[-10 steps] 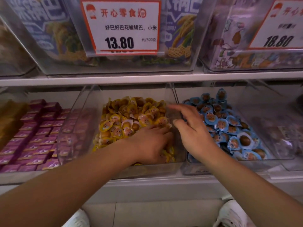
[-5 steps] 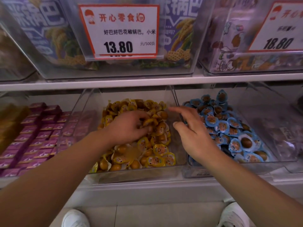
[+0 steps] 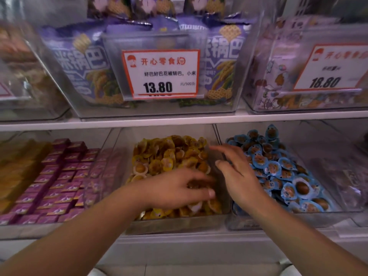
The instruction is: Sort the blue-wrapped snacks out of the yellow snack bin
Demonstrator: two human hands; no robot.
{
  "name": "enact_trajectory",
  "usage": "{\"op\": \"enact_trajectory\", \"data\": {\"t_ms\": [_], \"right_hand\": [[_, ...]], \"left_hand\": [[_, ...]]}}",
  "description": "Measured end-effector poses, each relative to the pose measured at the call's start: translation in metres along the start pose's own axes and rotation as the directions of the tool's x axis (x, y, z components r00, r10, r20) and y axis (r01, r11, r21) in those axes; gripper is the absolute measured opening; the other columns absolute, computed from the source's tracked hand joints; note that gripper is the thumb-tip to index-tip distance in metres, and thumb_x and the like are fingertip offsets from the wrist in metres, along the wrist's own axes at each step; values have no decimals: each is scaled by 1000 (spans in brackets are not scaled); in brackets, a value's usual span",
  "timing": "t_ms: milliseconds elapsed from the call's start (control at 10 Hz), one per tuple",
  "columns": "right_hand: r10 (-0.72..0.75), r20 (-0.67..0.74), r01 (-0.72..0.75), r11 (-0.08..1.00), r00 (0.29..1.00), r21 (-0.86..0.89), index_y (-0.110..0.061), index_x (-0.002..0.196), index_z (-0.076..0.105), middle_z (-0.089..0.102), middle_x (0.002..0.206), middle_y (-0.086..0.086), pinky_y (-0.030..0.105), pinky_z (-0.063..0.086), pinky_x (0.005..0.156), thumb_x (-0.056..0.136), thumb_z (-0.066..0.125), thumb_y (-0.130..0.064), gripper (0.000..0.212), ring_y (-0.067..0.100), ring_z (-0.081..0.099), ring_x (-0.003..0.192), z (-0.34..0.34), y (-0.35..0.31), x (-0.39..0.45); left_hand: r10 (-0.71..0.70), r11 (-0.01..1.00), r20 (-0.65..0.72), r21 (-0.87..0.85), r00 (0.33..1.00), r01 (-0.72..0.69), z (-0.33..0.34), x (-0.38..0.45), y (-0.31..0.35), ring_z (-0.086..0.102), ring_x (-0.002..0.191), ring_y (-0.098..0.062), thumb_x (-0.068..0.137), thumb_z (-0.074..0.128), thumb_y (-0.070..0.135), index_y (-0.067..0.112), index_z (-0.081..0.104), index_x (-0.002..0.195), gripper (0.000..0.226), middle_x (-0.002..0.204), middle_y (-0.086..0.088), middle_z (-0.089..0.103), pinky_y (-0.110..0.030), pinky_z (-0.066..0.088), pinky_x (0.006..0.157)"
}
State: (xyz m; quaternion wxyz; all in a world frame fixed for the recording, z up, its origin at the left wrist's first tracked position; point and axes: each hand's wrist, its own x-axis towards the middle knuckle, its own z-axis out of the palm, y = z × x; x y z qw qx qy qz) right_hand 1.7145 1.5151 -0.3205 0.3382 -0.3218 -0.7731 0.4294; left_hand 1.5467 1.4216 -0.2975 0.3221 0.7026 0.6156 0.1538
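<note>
In the lower middle of the frame the left hand (image 3: 179, 188), fingers blurred so its grip I cannot tell, should rake the yellow snacks (image 3: 169, 156) slowly to uncover blue ones, while the right hand (image 3: 237, 172) waits with fingers spread

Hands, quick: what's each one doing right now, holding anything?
Left hand: down among the yellow snacks, blurred; grip cannot be told.
Right hand: open, holding nothing.
</note>
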Motion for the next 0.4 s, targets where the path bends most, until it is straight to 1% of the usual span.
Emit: {"op": "enact_trajectory", "data": {"t_ms": [100, 200, 300, 400], "right_hand": [[-1, -10, 1, 999, 1000, 40, -40, 124, 60, 49, 136, -6, 2, 28, 103, 91, 42, -33, 38, -7, 41, 124, 0, 1, -1], [15, -23, -15, 1000, 1000, -1, -34, 137, 54, 50, 139, -10, 26, 34, 114, 97, 43, -34, 41, -2, 42, 128, -2, 1, -5], [-12, 11, 13, 994, 1000, -112, -33, 152, 32, 39, 152, -7, 34, 32, 117, 100, 50, -32, 55, 5, 37, 137, 4, -4, -18], [66, 87, -57, 994, 994, -96, -35, 157, 6, 14, 164, -13, 26, 24, 116, 96, 54, -41, 78, 7, 27, 144, 16, -18, -38]], "left_hand": [[-3, 840, -288, 519, 958, 159, 2, 3, -19, 22, 149, -18, 86, 26, 78, 43, 29, 149, 73, 161, 10, 24, -53, 20, 120], [-324, 774, -237, 490, 916, 401, 8, 1, -56, -15, 152, -22, 73, 4, 93, 49, -5, 153, 93, 164, 11, -18, -58, -4, 120], [-339, 818, -185, 427, 923, 386, 10, 0, -69, -15, 152, -20, 67, -1, 97, 50, -8, 152, 97, 163, 13, -20, -48, -4, 122], [-271, 908, -315, 231, 910, 351, 2, -13, -49, -4, 153, -17, 83, 20, 84, 50, 18, 152, 77, 165, 12, 4, -47, 2, 123]]}}
